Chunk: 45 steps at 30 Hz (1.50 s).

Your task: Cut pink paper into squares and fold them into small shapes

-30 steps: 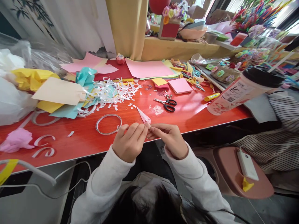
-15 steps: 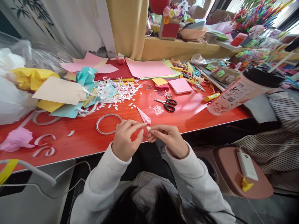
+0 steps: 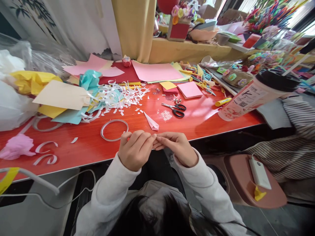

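Note:
My left hand is closed, its fingers curled and their tips meeting those of my right hand. Whatever those left fingertips hold is hidden. My right hand pinches a small white piece that is now almost covered by the fingertips. Just beyond both hands lies a folded pink paper cone, pointing away to the left. A roll of tape lies flat behind my left hand. Black-handled scissors rest farther back, blades slightly apart.
Shredded white paper and coloured sheets cover the back of the red table. Pink sticky notes lie behind the scissors. A tall lidded cup stands at the right. A power bank sits on a stool.
My left fingers have curled in and closed against the right fingertips, covering most of the small white piece. My right hand has hardly moved.

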Available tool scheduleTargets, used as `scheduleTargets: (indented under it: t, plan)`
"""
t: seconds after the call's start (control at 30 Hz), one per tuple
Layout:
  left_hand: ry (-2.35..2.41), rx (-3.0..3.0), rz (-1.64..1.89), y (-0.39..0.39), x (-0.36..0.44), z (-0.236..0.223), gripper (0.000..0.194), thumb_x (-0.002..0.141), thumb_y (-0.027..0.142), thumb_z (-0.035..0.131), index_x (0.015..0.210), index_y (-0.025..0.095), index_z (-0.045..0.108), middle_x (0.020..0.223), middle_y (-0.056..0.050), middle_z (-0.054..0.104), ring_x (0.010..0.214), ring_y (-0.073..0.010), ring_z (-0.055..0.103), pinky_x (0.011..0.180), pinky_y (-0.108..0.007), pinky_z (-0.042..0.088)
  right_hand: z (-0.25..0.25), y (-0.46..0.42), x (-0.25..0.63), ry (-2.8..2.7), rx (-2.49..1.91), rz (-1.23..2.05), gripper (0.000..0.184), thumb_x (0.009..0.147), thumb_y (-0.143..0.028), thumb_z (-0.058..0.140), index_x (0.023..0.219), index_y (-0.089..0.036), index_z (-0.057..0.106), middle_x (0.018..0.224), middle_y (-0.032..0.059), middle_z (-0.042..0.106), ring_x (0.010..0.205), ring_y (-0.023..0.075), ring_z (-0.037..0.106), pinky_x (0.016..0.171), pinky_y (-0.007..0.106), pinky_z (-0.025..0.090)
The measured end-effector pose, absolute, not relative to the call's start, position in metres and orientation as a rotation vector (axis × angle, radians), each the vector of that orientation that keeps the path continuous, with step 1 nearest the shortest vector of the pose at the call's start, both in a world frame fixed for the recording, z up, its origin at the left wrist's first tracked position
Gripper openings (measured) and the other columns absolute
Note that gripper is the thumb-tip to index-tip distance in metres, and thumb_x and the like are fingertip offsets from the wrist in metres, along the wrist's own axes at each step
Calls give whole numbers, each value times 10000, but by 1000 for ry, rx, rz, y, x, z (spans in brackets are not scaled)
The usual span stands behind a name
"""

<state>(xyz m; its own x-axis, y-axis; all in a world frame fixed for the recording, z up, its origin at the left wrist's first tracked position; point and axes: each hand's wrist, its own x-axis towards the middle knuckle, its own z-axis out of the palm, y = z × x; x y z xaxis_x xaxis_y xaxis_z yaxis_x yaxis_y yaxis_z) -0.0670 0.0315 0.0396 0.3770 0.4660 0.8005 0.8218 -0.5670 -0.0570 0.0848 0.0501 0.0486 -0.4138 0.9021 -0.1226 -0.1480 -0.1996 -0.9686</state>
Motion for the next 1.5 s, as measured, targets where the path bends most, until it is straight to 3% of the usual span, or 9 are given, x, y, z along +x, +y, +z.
scheduleTargets:
  t: [0.13, 0.33, 0.6, 0.73, 0.9, 1.1, 1.27, 1.4, 1.5]
  plan:
    - [-1137, -2258, -997, 31, -70, 40, 124, 733, 176, 570, 848, 175, 615, 752, -8, 656, 778, -184, 558, 712, -355, 290, 44, 50, 86, -1262, -966, 1726, 202, 704, -299, 617, 790, -117, 637, 653, 20, 656, 624, 113, 637, 624, 236, 526]
    - [-1447, -2459, -1285, 35, -76, 38, 152, 755, 269, 566, 863, 180, 623, 807, -42, 612, 759, -166, 517, 701, -325, 369, 44, 48, 88, -1319, -961, 1749, 234, 722, -336, 593, 772, -107, 594, 647, 26, 642, 562, 108, 628, 555, 223, 514]
    - [-1325, -2652, -1477, 29, -78, 46, 47, 772, 204, 544, 757, 185, 584, 715, -27, 572, 668, -126, 511, 629, -269, 416, 52, 49, 88, -1526, -983, 1858, 268, 740, -399, 550, 697, -140, 501, 465, -54, 527, 335, 37, 458, 340, 143, 330]
    - [-1447, -2644, -1664, 27, -78, 53, 159, 824, 184, 432, 690, 174, 517, 692, -32, 524, 659, -121, 494, 613, -264, 415, 53, 50, 84, -1524, -1040, 1748, 314, 722, -422, 565, 614, -158, 436, 370, -89, 438, 270, 15, 336, 292, 128, 215]
    - [-1790, -2135, -2111, 36, -98, 62, 367, 848, 306, 367, 501, 191, 399, 482, 12, 429, 462, -102, 434, 465, -263, 353, 46, 55, 90, -1478, -1012, 1624, 388, 774, -473, 466, 548, -158, 434, 372, -59, 452, 274, 27, 354, 299, 149, 247]
    - [-1965, -1958, -1624, 48, -130, 89, 284, 775, 371, 514, 550, 199, 541, 543, 17, 536, 528, -101, 489, 548, -263, 375, 30, 69, 104, -1423, -1073, 1526, 366, 777, -457, 479, 566, -161, 437, 410, -46, 483, 304, 41, 396, 324, 167, 276]
    - [-1999, -1887, -1599, 51, -144, 103, 187, 707, 394, 590, 682, 209, 588, 648, 11, 581, 575, -119, 519, 560, -272, 404, 29, 74, 105, -1461, -1068, 1504, 368, 783, -463, 467, 576, -160, 442, 428, -38, 487, 320, 43, 408, 331, 171, 267]
    - [-1952, -1956, -1555, 49, -152, 112, 201, 753, 401, 532, 708, 223, 615, 634, 9, 586, 523, -111, 516, 535, -272, 411, 29, 73, 105, -1508, -1088, 1505, 372, 781, -477, 461, 584, -162, 443, 437, -37, 488, 325, 46, 407, 328, 171, 280]
    - [-2011, -1816, -1531, 52, -157, 122, 284, 772, 441, 482, 654, 214, 605, 479, 29, 503, 409, -92, 433, 456, -257, 359, 29, 73, 104, -1518, -1092, 1484, 371, 783, -476, 458, 587, -162, 442, 440, -35, 492, 323, 46, 405, 325, 170, 276]
